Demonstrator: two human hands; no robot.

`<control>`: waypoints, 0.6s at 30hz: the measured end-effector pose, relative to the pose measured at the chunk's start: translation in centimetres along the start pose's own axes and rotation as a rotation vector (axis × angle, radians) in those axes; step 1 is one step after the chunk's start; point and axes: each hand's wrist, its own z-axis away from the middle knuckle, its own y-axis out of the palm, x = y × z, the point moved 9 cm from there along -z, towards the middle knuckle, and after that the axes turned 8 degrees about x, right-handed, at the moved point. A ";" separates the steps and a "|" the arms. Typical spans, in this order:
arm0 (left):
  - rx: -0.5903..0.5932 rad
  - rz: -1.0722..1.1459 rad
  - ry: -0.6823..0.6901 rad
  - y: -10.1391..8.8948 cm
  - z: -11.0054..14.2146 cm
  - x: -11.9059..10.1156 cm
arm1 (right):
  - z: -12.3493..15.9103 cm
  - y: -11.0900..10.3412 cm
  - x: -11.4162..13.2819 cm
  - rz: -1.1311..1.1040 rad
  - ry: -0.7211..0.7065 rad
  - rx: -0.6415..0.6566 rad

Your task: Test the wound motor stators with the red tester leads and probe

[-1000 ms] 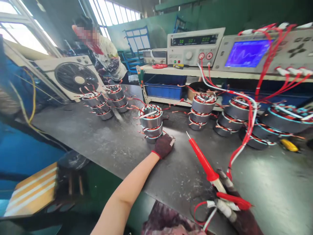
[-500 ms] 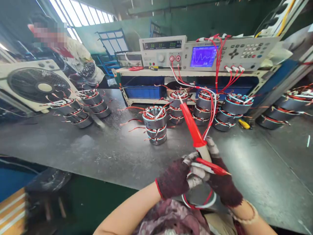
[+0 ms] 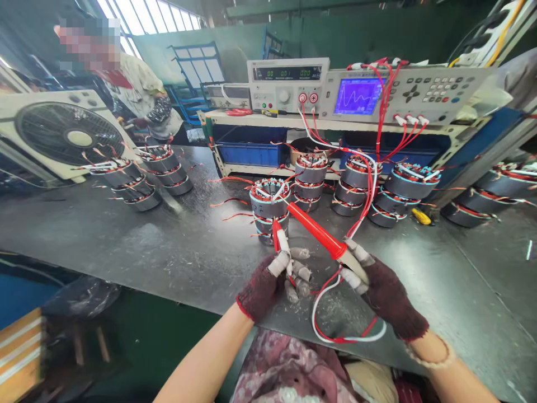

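By the stator (image 3: 268, 206), red probe (image 3: 312, 230), tip pointing up-left

My left hand (image 3: 260, 288) and right hand (image 3: 388, 296) sit low and near, apart, each in a dark knit glove with a red cuff on the left. The taped fingers (image 3: 279, 263) curl closed on both hands. My bare left forearm (image 3: 201, 358) and right forearm (image 3: 447, 374) angle inward from the near edge

Centre stator stack (image 3: 269, 202) partly behind red clip (image 3: 276, 235) and test probe (image 3: 314, 232); right-edge stators (image 3: 503, 183) cut off; tester readout (image 3: 287, 73) apparently too small to read.
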 end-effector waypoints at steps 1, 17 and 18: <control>-0.020 -0.004 0.005 -0.1 -0.5 -0.6 | -0.4 0.1 0.4 -0.011 -0.015 0.008; -0.179 -0.039 -0.130 -4.0 0.3 3.4 | 2.9 3.7 -2.7 -0.023 0.045 0.199; -0.189 -0.040 -0.132 -4.3 0.3 3.7 | 3.1 3.6 -2.8 -0.011 0.038 0.195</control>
